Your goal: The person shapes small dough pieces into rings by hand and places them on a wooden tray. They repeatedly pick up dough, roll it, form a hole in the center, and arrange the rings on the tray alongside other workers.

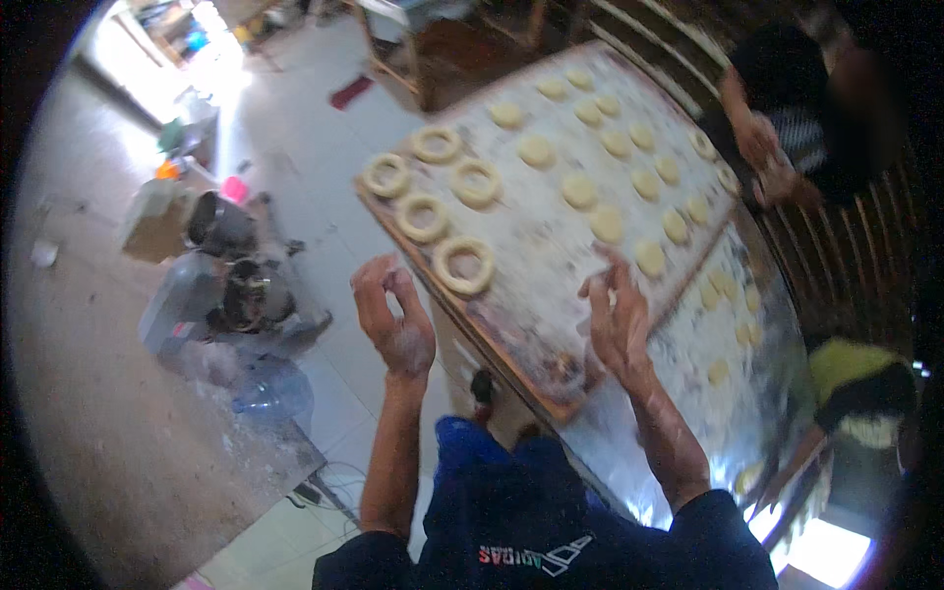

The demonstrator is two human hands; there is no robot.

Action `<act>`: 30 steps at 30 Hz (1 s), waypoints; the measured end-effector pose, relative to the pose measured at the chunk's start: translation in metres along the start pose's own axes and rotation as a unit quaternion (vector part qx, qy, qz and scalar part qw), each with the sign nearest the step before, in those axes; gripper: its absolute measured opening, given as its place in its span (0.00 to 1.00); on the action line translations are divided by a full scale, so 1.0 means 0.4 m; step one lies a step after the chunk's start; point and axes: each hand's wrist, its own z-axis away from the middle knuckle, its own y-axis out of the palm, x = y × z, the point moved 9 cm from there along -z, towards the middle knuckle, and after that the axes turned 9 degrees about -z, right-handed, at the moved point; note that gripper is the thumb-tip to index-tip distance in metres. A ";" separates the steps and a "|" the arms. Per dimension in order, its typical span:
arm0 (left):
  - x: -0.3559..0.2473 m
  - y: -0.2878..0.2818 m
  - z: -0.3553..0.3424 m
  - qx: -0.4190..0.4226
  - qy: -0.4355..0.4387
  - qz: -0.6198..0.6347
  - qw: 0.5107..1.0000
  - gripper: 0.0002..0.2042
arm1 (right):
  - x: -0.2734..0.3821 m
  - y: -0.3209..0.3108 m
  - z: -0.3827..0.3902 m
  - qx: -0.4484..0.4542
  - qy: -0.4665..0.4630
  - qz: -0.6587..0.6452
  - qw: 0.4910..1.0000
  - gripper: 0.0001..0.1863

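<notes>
My left hand (391, 320) hangs off the left edge of the wooden board (446, 311), loosely curved with thumb and fingers apart and nothing visible in it. My right hand (615, 310), floury, is over the board's lower right part, fingers spread and partly bent, holding nothing visible. The board is dusted with flour. Near its left end lie several dough rings (462, 265), the closest just right of my left hand. Several pale round dough pieces (608, 224) lie across its middle and right side, some just above my right hand. A few more rings (701, 145) lie at the far right edge.
A metal table (688, 403) under the board holds more dough pieces. A co-worker (787, 118) stands at upper right, another (846, 383) reaches in at lower right. At left, a worktop (118, 393) holds pots (216, 221) and a clear plastic jug (275, 393). A chair-like frame stands behind.
</notes>
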 end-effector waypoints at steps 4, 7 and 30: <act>-0.128 0.089 0.197 0.223 0.144 0.023 0.964 0.10 | 0.021 0.078 0.304 0.157 -0.226 0.360 0.892 0.28; -0.104 0.126 0.251 0.267 0.067 0.011 0.961 0.12 | -0.043 0.095 0.339 0.202 -0.118 0.296 0.926 0.31; -0.084 0.019 0.181 0.274 0.088 -0.091 0.953 0.12 | -0.084 -0.058 0.244 0.056 -0.124 0.003 0.991 0.18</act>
